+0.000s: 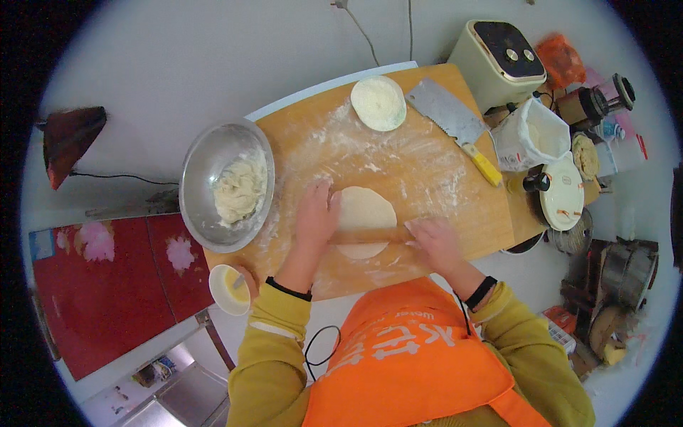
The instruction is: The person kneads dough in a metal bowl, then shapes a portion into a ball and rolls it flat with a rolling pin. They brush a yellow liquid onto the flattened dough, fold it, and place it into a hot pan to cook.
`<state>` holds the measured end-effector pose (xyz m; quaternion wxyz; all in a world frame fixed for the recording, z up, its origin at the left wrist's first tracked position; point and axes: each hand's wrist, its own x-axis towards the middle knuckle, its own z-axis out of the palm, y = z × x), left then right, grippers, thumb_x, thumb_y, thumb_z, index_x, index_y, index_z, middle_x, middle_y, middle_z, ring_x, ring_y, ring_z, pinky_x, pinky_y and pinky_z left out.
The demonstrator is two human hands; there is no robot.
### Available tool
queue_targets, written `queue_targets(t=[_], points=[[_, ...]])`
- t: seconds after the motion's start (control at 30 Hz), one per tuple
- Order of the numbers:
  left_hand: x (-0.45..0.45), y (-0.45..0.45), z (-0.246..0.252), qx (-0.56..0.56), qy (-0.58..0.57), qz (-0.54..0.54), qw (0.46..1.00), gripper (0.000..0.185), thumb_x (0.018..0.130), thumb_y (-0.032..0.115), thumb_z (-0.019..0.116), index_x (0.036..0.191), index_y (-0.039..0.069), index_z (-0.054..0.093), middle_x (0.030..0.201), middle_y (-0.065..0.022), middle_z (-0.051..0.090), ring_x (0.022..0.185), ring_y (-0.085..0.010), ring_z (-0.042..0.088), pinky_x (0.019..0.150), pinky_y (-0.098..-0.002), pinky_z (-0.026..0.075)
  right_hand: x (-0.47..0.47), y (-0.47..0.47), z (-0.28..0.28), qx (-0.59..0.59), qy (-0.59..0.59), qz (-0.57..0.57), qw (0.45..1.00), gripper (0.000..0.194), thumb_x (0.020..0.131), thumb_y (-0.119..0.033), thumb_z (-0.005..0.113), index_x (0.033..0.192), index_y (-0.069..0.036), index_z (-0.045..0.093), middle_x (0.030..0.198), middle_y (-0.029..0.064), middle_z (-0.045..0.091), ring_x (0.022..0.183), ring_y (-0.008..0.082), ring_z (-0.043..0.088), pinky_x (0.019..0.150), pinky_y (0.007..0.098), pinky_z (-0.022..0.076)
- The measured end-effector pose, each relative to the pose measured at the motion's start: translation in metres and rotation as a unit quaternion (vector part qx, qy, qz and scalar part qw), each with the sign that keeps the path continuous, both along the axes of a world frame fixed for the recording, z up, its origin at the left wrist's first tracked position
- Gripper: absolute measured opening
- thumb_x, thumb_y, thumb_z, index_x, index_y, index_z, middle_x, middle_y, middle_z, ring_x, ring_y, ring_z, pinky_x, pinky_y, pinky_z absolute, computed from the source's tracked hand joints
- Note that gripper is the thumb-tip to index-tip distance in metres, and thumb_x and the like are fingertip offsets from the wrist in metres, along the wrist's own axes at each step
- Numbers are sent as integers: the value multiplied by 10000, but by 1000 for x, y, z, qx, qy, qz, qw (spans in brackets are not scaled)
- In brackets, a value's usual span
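Observation:
A wooden rolling pin (371, 235) lies across a flat, nearly round sheet of dough (368, 211) on a floured wooden board (331, 155). My left hand (316, 216) rests over the pin's left end, its fingers stretched forward beside the dough's left edge. At the other end, my right hand (436, 243) is curled over the pin. Both pin ends are hidden under my hands. Left of the sheet, a steel bowl (197, 213) holds a lump of dough (237, 192). A round dish of white flour (379, 103) stands at the board's far side.
A cleaver (448, 115) with a yellow handle lies at the board's far right. Near its left corner is a white cup (216, 296) of yellow liquid. An open flour bag (531, 136), a cream appliance (499, 64) and a lidded pot (563, 195) stand to the right.

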<state>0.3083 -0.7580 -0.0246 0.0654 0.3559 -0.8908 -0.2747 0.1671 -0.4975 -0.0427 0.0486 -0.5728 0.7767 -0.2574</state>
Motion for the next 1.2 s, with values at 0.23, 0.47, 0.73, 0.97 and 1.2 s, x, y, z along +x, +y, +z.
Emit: queue_targets(t=[0.23, 0.47, 0.73, 0.97, 1.2], points=[[7, 8, 20, 65, -258, -8, 964, 389, 905, 276, 647, 1197, 22, 611, 1215, -207, 620, 1118, -387, 581, 966, -466, 467, -13, 19, 10, -1, 45, 55, 997, 453, 695, -197, 779, 1126, -109, 669, 1034, 50, 662, 956, 285, 627, 804, 428, 497], [83, 35, 6, -224, -52, -68, 971, 538, 896, 264, 633, 1361, 12, 535, 1371, -235, 543, 1242, -430, 519, 1099, -526, 370, 14, 7, 10, 15, -8, 32, 999, 519, 795, -297, 716, 1270, -113, 614, 1278, 89, 600, 1206, 303, 535, 985, 490, 423], [-8, -52, -5, -131, -19, -9, 991, 381, 993, 216, 481, 1301, 20, 589, 1413, -218, 518, 1276, -424, 492, 1091, -499, 374, -51, -96, 4, 75, 97, -151, 981, 653, 908, -408, 614, 1441, -60, 467, 1513, 199, 421, 1441, 357, 341, 1176, 567, 239], [12, -32, -16, -261, -7, -21, 965, 596, 936, 287, 578, 1444, 5, 443, 1494, -224, 438, 1378, -407, 402, 1135, -520, 332, -46, -87, -1, 102, 97, -101, 985, 741, 889, -415, 632, 1477, -25, 406, 1538, 191, 391, 1448, 351, 329, 1172, 554, 257], [108, 60, -1, -160, -125, -57, 978, 717, 919, 332, 621, 1512, 19, 364, 1526, -235, 400, 1426, -389, 358, 1159, -564, 265, 28, 17, 13, 123, 32, 36, 991, 661, 874, -324, 646, 1439, -41, 454, 1466, 153, 467, 1366, 351, 416, 1141, 524, 313]])
